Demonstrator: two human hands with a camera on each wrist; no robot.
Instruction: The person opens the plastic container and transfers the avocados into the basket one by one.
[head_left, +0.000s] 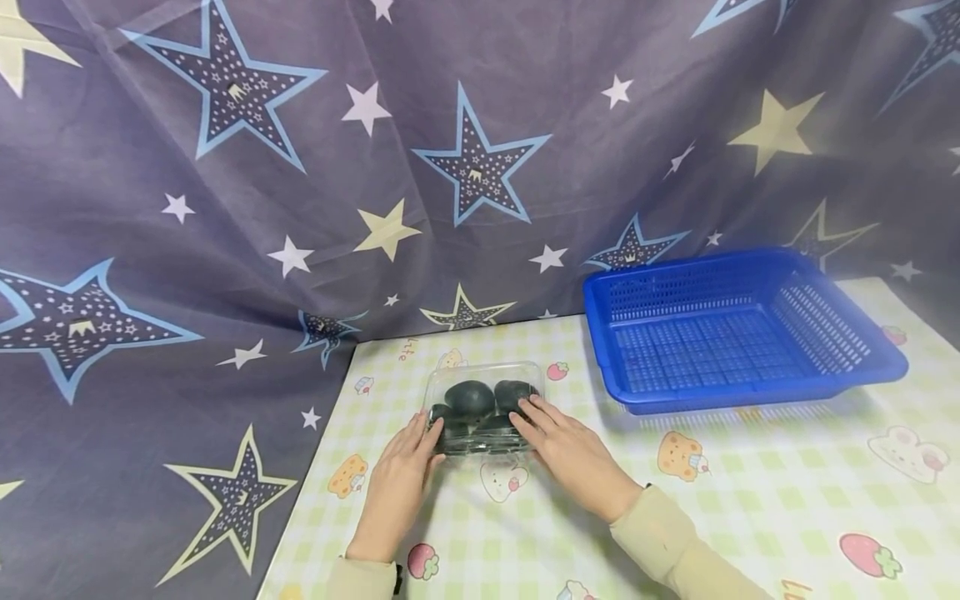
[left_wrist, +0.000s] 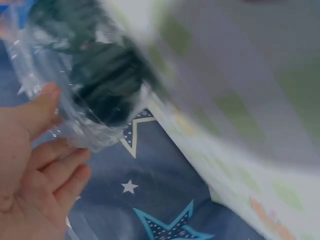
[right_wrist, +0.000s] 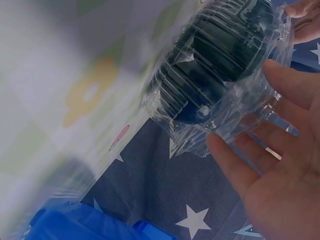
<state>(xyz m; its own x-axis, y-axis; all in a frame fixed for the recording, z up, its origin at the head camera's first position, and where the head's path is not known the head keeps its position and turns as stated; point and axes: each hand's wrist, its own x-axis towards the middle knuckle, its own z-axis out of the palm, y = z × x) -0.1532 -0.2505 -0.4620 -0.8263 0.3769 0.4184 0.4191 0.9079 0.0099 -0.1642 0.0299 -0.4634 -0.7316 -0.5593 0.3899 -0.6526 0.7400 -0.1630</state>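
A clear plastic clamshell box sits on the table, its lid over several dark green, oval avocado-like fruits. My left hand touches the left side of the box, fingers fairly straight. On the right, my right hand rests its extended fingertips on the lid's corner. From the left wrist, the thumb and fingers of the left hand lie against the plastic. In the right wrist view the right hand has its fingers spread along the lid edge.
A blue plastic basket with slotted walls stands at the back right of the table. The tablecloth is green-and-white checked with cartoon prints. A dark star-patterned curtain hangs behind and to the left.
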